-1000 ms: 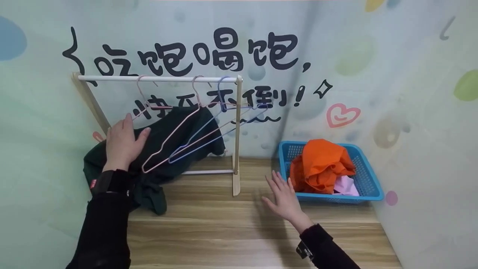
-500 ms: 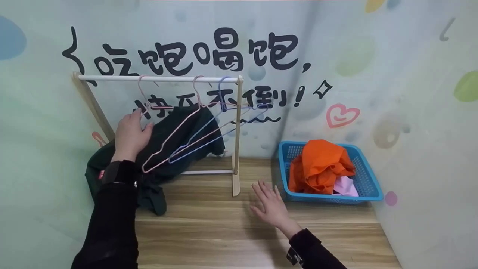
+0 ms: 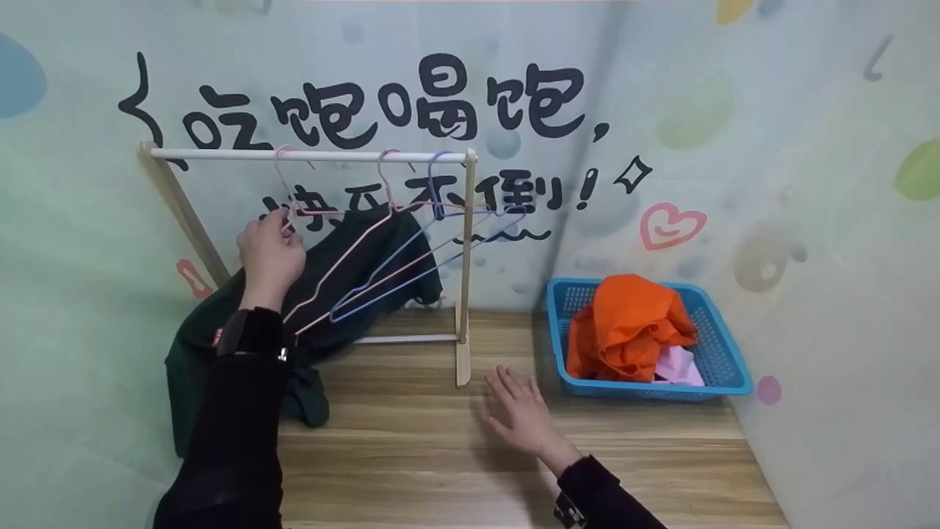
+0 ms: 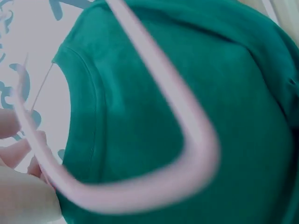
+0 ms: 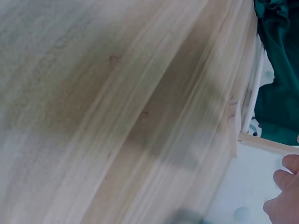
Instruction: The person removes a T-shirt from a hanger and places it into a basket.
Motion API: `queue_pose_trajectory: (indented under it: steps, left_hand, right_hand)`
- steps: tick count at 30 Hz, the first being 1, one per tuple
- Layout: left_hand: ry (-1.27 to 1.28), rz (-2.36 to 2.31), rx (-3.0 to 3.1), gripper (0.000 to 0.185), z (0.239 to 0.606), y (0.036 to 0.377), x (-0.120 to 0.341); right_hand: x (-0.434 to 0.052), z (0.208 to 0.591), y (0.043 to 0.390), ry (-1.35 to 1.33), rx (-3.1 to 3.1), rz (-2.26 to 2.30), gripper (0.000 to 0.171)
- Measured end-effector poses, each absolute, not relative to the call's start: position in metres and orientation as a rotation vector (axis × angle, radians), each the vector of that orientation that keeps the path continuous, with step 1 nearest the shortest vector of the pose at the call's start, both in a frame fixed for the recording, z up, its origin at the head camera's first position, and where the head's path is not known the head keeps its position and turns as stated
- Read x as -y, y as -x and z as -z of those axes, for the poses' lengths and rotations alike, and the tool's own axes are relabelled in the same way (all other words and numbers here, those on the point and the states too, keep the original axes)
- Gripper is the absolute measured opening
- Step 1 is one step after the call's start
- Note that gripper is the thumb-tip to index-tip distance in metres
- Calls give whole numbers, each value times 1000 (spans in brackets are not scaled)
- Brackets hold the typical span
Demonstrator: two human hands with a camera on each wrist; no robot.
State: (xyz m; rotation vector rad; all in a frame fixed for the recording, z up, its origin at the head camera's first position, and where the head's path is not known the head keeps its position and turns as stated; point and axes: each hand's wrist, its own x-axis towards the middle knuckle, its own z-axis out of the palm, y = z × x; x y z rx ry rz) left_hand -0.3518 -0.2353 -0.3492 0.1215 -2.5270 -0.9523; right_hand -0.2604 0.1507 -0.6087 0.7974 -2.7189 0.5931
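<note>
My left hand [image 3: 272, 253] pinches the pink hanger [image 3: 285, 176] just below its hook, on the left part of the rack's bar. A dark green shirt [image 3: 330, 257] hangs on that hanger, its neckline close by my fingers [image 4: 14, 151] in the left wrist view. Another pink hanger [image 3: 341, 261] crosses in front of the shirt, and its blurred wire [image 4: 159, 79] fills the near part of the left wrist view. Over the tabletop, between rack and basket, my right hand [image 3: 523, 415] is spread with nothing in it; its fingertips [image 5: 282, 179] show at the right wrist view's edge.
The rack's white bar [image 3: 330, 155] rests on wooden posts [image 3: 468, 242]. A blue hanger [image 3: 433, 191] hangs at its right end. At right stands a blue basket [image 3: 723, 356] holding orange cloth [image 3: 635, 323] and pink cloth [image 3: 679, 365]. A printed wall [image 3: 822, 308] closes off the back.
My left hand has moved right and its fingers have closed on the pink hanger, whose hook has shifted slightly right. My right hand has drawn left and nearer, away from the basket.
</note>
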Motion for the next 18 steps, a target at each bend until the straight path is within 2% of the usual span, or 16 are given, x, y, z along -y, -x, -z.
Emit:
queue_pose_trajectory:
  steps: [10, 18]
  left_hand:
    - [-214, 940, 2402, 41, 328, 343, 227]
    - [-234, 882, 2367, 40, 351, 340, 232]
  right_hand:
    - [-154, 608, 257, -781, 2758, -622, 68]
    - [-159, 612, 259, -741, 2715, -636, 70]
